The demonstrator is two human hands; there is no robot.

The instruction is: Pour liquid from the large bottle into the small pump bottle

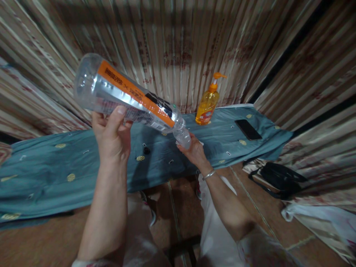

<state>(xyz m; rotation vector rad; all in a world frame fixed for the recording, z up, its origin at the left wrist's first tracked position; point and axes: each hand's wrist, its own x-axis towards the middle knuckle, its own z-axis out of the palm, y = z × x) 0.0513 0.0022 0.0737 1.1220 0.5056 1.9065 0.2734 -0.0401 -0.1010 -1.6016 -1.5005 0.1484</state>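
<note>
A large clear plastic bottle with an orange and silver label is tilted in the air, its neck pointing down to the right. My left hand is closed around its lower side. At the large bottle's mouth is a small clear bottle, tilted, its top meeting the large bottle's neck. My right hand, with a silver bangle at the wrist, is wrapped around the small bottle and partly hides it. Whether liquid passes between the two bottles I cannot tell.
A pump bottle of amber liquid stands at the back of the cloth-covered table. A black phone lies to its right, and a small dark cap-like object near the middle. On the floor at right sits a black bag. Curtains hang behind.
</note>
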